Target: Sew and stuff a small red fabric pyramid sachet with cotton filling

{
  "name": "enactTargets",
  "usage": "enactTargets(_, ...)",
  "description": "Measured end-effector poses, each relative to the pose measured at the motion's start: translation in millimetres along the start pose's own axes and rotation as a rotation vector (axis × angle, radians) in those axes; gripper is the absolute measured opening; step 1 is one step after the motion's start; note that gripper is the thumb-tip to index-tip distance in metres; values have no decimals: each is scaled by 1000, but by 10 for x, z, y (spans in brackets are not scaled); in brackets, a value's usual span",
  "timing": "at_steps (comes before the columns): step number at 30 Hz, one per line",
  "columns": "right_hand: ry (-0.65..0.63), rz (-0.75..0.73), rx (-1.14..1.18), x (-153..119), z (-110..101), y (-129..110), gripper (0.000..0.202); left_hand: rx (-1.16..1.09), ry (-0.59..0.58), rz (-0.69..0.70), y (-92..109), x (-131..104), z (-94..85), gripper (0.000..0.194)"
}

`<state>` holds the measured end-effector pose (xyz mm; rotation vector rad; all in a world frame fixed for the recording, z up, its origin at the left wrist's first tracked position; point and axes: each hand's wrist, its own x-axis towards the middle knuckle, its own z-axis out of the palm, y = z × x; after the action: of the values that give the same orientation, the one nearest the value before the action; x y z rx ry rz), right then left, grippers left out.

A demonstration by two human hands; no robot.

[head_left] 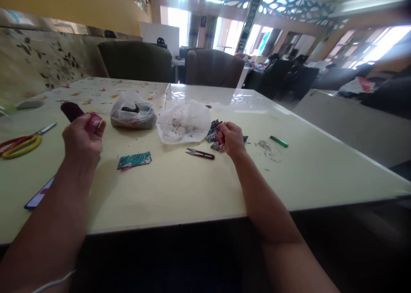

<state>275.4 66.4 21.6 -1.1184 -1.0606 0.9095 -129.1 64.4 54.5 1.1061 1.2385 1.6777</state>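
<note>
Pale worktop (192, 194) before me, snips (202, 154) at twelve o'clock, probably for easy reach.
At eleven, my left hand (82, 135) curls around a reddish piece (93, 121); at one, my right hand (232, 138) bends over patterned scraps (212, 134), whether gripping I can't tell; beyond, a white bag (167, 130).

Free lane: the bare table surface (192, 194), from its near edge up to the snips (202, 154) and teal cloth piece (135, 160). Forward passage between left hand (84, 134) and right hand (230, 136) is obstructed by the clear bag (133, 121) and white bag (183, 124) — nearly side by side. Scissors (27, 139) obstruct the left; right of the green stick (278, 141) — unobstructed surface.
</note>
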Motion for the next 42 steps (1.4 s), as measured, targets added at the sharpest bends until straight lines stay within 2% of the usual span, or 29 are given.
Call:
enactTargets(1, -6, 1, 1, -15, 6, -7, 29, -102, 95, 32, 22, 7, -23, 38)
enactTargets(3, -69, 33, 3, -66, 26, -20, 31, -200, 154, 94, 74, 5, -51, 34)
enactTargets(4, -150, 77, -8, -98, 37, -25, 32, -202, 124, 103, 103, 0, -63, 32)
enactTargets(6, -408, 202, -88, -165, 63, -26, 34, -212, 76, 123, 160, -12, -82, 28)
enactTargets(7, -516, 230, -181, -193, 77, -21, 32, -226, 62, 127, 184, -20, -83, 26)
enactTargets(8, -572, 214, -297, -215, 92, -14, 28, -243, 53, 130, 202, -32, -73, 24)
enactTargets(9, -556, 151, -418, -231, 110, -4, 23, -252, 43, 132, 211, -52, -47, 23)
enactTargets(11, -407, -21, -592, -252, 154, 13, 12, -240, -10, 103, 194, -122, 61, 20)
enactTargets(13, -279, -184, -638, -289, 207, 21, 7, -178, -48, 36, 122, -248, 241, 13)
enactTargets(15, -252, -327, -595, -374, 274, 19, 10, -107, -109, -25, 2, -438, 461, 17)
enactTargets(17, -301, -444, -531, -513, 358, 19, 13, 27, -317, -163, -138, -673, 677, 22)
enactTargets(19, -430, -497, -503, -676, 448, 35, 11, 132, -531, -241, -264, -906, 850, 24)
enactTargets(21, -567, -542, -533, -817, 525, 71, 9, 188, -651, -284, -353, -1085, 960, 21)
enactTargets(25, -673, -606, -597, -916, 587, 165, 12, 420, -711, -137, -405, -1209, 1011, 18)
enactTargets(33, -721, -674, -649, -881, 569, 234, 15, 592, -700, -51, -427, -1238, 994, 18)
enactTargets(35, -704, -772, -688, -898, 581, 228, 17, 597, -704, -60, -430, -1260, 1003, 16)
enactTargets(37, -667, -929, -704, -933, 614, 211, 22, 577, -722, -47, -436, -1272, 1007, 14)
enactTargets(40, -632, -1098, -603, -1034, 680, 159, 25, 624, -753, 20, -460, -1266, 1004, 15)
enactTargets(42, -664, -1009, -456, -1108, 698, 103, 24, 655, -749, 35, -475, -1241, 996, 14)
